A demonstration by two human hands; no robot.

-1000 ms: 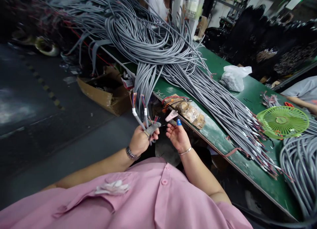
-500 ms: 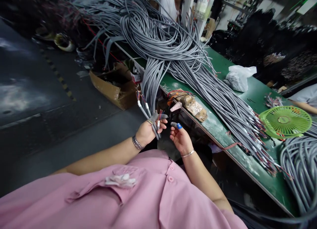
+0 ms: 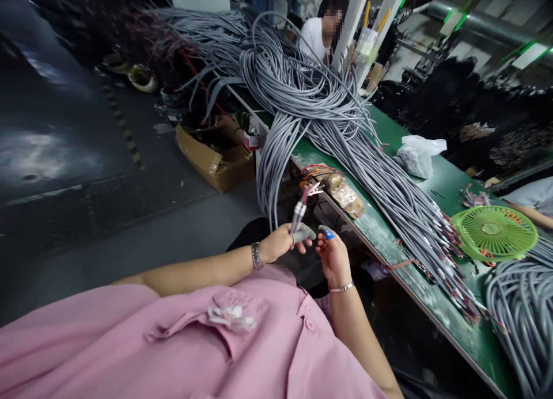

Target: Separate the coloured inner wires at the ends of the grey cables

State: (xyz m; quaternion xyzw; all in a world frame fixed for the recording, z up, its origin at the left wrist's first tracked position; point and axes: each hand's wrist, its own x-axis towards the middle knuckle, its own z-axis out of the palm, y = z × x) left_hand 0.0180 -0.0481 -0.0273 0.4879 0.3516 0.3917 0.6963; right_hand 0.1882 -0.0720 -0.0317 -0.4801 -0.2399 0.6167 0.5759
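Note:
My left hand [image 3: 283,244] is closed around the ends of a few grey cables [image 3: 298,212] that stick up from its fist, coloured wires showing at their tips. Its thumb wears a grey finger cover. My right hand [image 3: 333,254] is beside it, palm toward me, fingers half curled with blue tape on one fingertip; nothing shows in it. Both hands hover in front of the edge of the green workbench [image 3: 436,174]. The held cables come from a grey bundle [image 3: 272,157] that hangs over the bench edge.
A big heap of grey cables [image 3: 311,94] covers the bench. A taped wooden fixture [image 3: 341,192] sits at the bench edge. A green fan grille [image 3: 495,231], a white plastic bag [image 3: 417,154], a cardboard box [image 3: 216,154] on the floor. Another person [image 3: 322,33] sits at the far end; a sleeve [image 3: 533,194] at right.
The camera view has swung left and up. My left hand has gathered the cable ends into one upright bunch and moved right, closer to my right hand.

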